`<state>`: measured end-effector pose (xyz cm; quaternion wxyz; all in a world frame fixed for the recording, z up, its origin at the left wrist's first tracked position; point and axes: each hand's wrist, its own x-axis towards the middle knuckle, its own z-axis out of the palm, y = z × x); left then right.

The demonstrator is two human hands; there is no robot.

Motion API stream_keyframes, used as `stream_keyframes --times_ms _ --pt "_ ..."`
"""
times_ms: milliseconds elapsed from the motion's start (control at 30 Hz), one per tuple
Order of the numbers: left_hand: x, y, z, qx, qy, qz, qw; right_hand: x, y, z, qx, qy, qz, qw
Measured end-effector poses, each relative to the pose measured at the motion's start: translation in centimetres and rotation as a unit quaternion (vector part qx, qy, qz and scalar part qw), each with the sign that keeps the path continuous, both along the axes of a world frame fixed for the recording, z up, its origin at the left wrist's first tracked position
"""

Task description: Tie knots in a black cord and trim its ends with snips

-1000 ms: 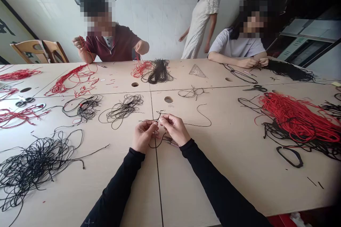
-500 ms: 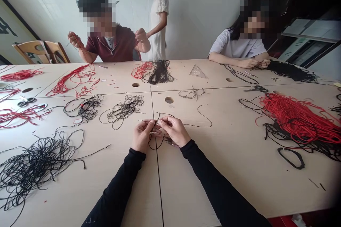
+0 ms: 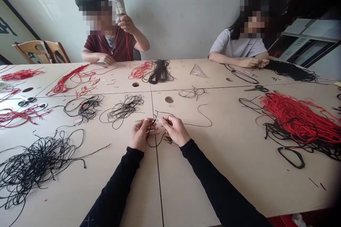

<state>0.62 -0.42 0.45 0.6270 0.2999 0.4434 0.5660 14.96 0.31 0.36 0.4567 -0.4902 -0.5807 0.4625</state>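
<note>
My left hand [image 3: 140, 133] pinches a thin black cord [image 3: 152, 146] between thumb and fingers, near the middle of the table. Just to its right, my right hand [image 3: 172, 127] is closed in a pinch on the same cord. A small gap separates the two hands, with a knot or crossing of cord between them. The cord hangs in a loop below my fingers, and a tail runs off to the right across the table. Partly hidden under my right hand lies a small dark pointed tool [image 3: 172, 142], its kind unclear.
Black cord bundles [image 3: 37, 166] lie at left, and a red cord bundle [image 3: 298, 117] over black cord at right. Scissors [image 3: 257, 88], more scissors [image 3: 26, 101] and a triangle ruler [image 3: 198, 71] lie farther off. Two people sit opposite handling cords; another stands behind.
My left hand has moved slightly left, widening the gap between my hands. Across the table, the person in dark red has lowered one hand and raised the other; the standing person moved left.
</note>
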Motion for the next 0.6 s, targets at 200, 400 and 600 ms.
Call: stream_keyframes --times_ms 200,400,600 --pt "0.29 -0.2 0.16 0.012 0.05 -0.036 0.998 0.07 0.06 0.05 0.005 0.009 -0.007 1.0" --pt "0.32 -0.07 -0.27 0.046 0.07 -0.028 0.996 -0.08 0.11 -0.25 -0.065 0.054 0.016 0.996" --pt "0.39 -0.09 -0.34 0.055 0.045 -0.042 0.997 -0.12 0.1 -0.44 -0.077 0.096 0.03 0.992"
